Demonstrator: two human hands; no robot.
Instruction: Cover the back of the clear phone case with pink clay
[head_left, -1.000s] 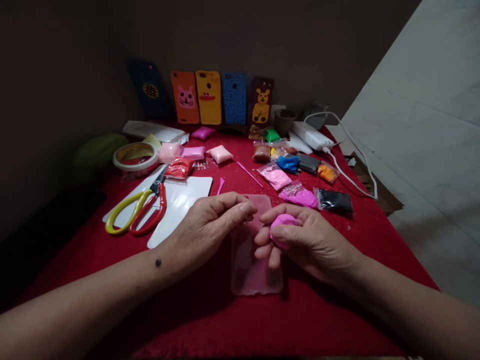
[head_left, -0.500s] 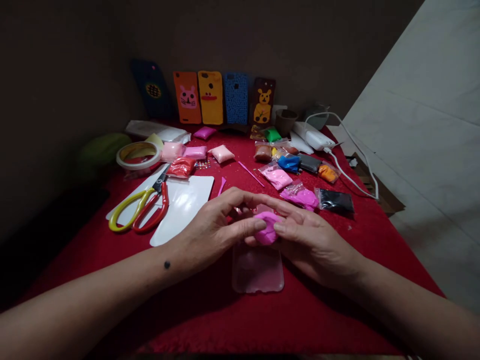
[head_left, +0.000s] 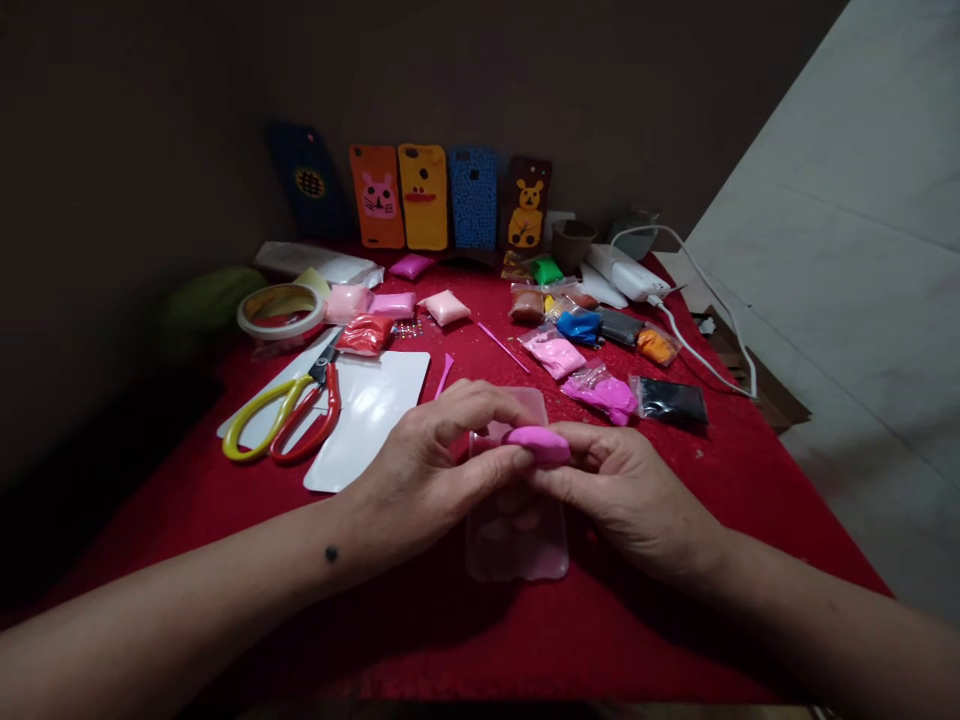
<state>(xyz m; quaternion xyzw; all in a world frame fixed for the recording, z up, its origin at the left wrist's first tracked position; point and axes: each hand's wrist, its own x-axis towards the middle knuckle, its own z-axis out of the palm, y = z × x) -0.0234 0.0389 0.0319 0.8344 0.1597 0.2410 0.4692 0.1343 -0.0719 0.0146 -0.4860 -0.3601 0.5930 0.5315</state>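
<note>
A flattened lump of pink clay is pinched between both hands above a clear phone case that lies on the red tablecloth. My left hand grips the clay's left end with thumb and fingers closed. My right hand holds its right end, fingers curled under it. The hands hide the case's upper half.
Yellow and red scissors lie on white sheets to the left, near a tape roll. Several clay packets sit behind and right. Decorated phone cases lean on the back wall. A white charger and cable are at the right.
My left hand moved in and took hold of the pink clay with the right. The lump, round in my right hand before, is now stretched flatter between both hands.
</note>
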